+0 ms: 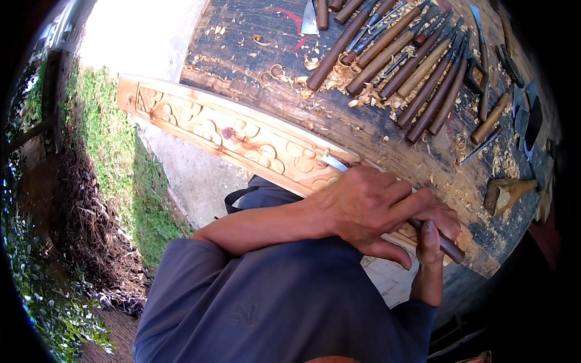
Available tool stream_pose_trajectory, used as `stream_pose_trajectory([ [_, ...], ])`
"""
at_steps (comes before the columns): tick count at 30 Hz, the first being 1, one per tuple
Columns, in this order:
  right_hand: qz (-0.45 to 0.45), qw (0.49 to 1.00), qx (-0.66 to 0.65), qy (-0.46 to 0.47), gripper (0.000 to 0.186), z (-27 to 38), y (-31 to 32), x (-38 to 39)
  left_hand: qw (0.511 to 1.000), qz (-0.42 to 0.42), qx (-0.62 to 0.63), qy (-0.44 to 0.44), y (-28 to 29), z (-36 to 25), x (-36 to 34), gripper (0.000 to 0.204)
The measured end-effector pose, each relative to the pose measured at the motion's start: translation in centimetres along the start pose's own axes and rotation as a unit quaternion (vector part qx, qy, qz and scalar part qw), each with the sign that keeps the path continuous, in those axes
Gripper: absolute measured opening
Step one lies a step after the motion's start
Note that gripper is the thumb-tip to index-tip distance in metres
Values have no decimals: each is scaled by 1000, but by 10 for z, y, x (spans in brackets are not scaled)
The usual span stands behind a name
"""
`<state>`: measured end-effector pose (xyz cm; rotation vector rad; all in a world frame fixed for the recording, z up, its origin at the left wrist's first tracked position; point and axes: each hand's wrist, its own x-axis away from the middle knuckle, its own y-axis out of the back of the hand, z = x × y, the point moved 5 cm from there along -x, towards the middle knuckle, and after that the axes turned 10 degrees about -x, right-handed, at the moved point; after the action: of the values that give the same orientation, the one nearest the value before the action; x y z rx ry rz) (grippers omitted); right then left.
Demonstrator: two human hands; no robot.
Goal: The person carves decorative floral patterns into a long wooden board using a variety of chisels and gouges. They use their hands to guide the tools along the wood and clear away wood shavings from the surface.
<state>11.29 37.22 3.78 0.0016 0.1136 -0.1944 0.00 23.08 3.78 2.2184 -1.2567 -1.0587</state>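
A pale wooden board [181,118], carved with flower and leaf relief, lies slantwise along the near edge of the workbench. Over its right part, both my hands hold a carving chisel [452,250]. My left hand [366,202] is closed over the front of the tool, thumb stretched out along the board, and the flat metal blade emerges beneath the knuckles. My right hand [437,224] wraps the brown wooden handle, its thumb pressed on top and the butt sticking out behind. The blade's tip touches or hovers just above the carving; I cannot tell which.
Beyond the board, several wooden-handled chisels [417,78] lie side by side on the dark, worn workbench [242,66] among curled shavings. A wooden block-like tool [509,195] sits at the right. Grass [106,127] and a concrete strip [190,172] are on the left.
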Motion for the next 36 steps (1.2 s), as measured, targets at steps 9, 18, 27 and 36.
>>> stream_pose_trajectory([
  [9, 30, 999, 23, 11, 34, -2, -10, -9, 996, -72, -12, 54, 7, 7, 6, 90],
  [18, 17, 999, 36, 8, 35, 11, 7, 1, 996, 74, 31, -44, 7, 1, 11, 98],
  [27, 8, 1000, 9, -2, 35, 11, 13, 6, 989, 85, 99, -72, -2, 8, 15, 104],
  [36, 17, 999, 38, 27, 35, 18, 4, -6, 992, 88, 76, -57, 1, 9, 13, 108],
])
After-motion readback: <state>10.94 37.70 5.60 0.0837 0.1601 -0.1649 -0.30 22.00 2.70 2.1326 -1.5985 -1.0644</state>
